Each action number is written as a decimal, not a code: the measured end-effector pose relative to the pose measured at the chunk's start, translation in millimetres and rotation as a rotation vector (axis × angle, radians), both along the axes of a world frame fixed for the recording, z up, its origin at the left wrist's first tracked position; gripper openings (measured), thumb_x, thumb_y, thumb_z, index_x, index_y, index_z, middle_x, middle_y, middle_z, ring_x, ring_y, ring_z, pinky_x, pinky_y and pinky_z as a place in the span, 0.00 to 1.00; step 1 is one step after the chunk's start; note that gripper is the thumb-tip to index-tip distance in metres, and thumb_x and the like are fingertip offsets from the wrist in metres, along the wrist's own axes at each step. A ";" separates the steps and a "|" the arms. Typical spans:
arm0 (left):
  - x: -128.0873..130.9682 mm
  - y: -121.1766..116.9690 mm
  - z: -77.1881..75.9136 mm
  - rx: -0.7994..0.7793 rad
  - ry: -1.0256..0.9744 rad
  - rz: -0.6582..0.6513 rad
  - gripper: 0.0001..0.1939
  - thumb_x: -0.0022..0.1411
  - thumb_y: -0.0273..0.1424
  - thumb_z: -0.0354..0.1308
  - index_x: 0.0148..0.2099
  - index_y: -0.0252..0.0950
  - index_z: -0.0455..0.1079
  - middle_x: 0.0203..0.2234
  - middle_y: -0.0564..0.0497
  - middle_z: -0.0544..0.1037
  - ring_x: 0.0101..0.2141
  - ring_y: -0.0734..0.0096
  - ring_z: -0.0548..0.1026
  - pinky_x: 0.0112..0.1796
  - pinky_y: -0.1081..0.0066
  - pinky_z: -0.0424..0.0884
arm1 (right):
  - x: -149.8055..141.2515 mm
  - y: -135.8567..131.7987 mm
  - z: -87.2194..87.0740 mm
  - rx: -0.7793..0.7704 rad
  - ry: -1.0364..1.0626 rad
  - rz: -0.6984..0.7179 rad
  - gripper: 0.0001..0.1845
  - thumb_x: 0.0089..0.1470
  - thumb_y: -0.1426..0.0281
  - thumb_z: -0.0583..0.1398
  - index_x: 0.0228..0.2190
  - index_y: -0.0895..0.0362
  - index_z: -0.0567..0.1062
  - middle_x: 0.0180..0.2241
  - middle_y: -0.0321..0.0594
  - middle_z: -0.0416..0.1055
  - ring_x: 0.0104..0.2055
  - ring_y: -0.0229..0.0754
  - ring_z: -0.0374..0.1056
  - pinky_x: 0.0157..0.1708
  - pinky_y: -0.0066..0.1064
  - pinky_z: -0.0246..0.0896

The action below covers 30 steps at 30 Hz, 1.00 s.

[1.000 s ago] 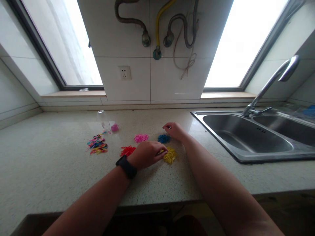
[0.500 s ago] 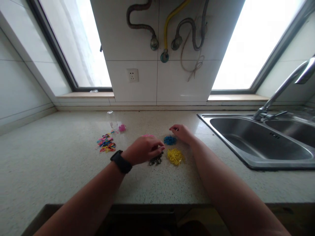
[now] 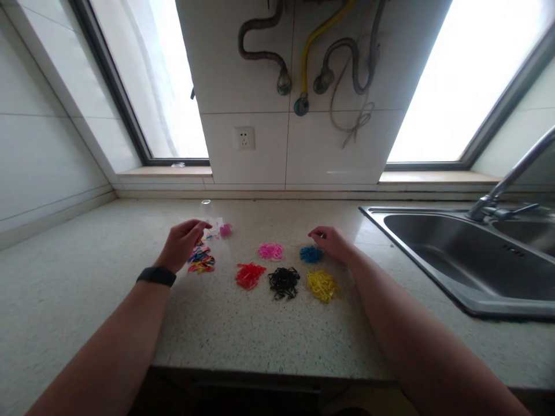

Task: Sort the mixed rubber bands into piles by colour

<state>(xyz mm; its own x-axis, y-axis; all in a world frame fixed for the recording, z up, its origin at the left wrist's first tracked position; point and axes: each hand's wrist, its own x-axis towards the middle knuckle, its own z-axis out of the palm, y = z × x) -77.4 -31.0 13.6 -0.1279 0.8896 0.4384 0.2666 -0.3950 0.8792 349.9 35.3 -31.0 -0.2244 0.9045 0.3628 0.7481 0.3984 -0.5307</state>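
Small piles of tiny elastic bands lie sorted on the speckled countertop: pink, blue, red, black and yellow. A mixed-colour pile lies further left. My left hand, with a black watch on the wrist, hovers over the mixed pile with fingers curled loosely and nothing seen in them. My right hand rests beside the blue pile, its fingertips pinched together near it.
A clear plastic bag with a pink piece lies behind the mixed pile. A steel double sink with a tap sits at the right. Tiled wall, socket, hoses and two windows stand behind.
My left hand left the black and yellow piles and swung left to the mixed-colour pile. The red and black piles are now uncovered. My right hand stayed by the blue pile.
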 end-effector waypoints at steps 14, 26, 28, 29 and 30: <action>-22.6 10.4 -9.5 0.053 -0.057 0.083 0.12 0.59 0.35 0.58 0.36 0.31 0.76 0.15 0.57 0.60 0.19 0.78 0.56 0.21 0.74 0.51 | -51.1 -29.6 23.9 0.081 0.089 0.097 0.13 0.56 0.67 0.58 0.38 0.56 0.82 0.31 0.40 0.78 0.30 0.39 0.68 0.32 0.30 0.61; -26.9 16.1 -11.6 0.069 -0.134 0.071 0.19 0.66 0.42 0.51 0.37 0.31 0.75 0.16 0.56 0.62 0.18 0.77 0.57 0.19 0.74 0.51 | -207.2 -22.2 62.9 0.162 -0.284 0.573 0.21 0.53 0.76 0.58 0.49 0.56 0.78 0.51 0.44 0.76 0.49 0.45 0.71 0.52 0.33 0.61; -27.8 17.8 -12.5 0.080 -0.144 0.065 0.21 0.66 0.44 0.50 0.39 0.32 0.75 0.16 0.56 0.62 0.17 0.76 0.57 0.18 0.74 0.51 | -224.3 -14.3 54.5 0.149 -0.408 0.588 0.23 0.54 0.75 0.58 0.51 0.57 0.77 0.54 0.47 0.74 0.53 0.48 0.70 0.53 0.35 0.61; -28.1 18.7 -13.0 0.083 -0.147 0.058 0.21 0.66 0.45 0.50 0.40 0.32 0.74 0.16 0.56 0.63 0.17 0.76 0.57 0.18 0.75 0.50 | -231.2 -10.7 50.2 0.129 -0.456 0.579 0.24 0.54 0.74 0.57 0.52 0.57 0.76 0.55 0.47 0.73 0.54 0.49 0.70 0.53 0.36 0.62; -28.4 19.6 -13.6 0.084 -0.150 0.053 0.22 0.67 0.46 0.50 0.41 0.32 0.73 0.16 0.56 0.63 0.17 0.76 0.57 0.18 0.75 0.50 | -237.2 -7.5 46.3 0.106 -0.493 0.565 0.24 0.55 0.74 0.57 0.54 0.56 0.75 0.56 0.47 0.72 0.55 0.50 0.69 0.53 0.36 0.62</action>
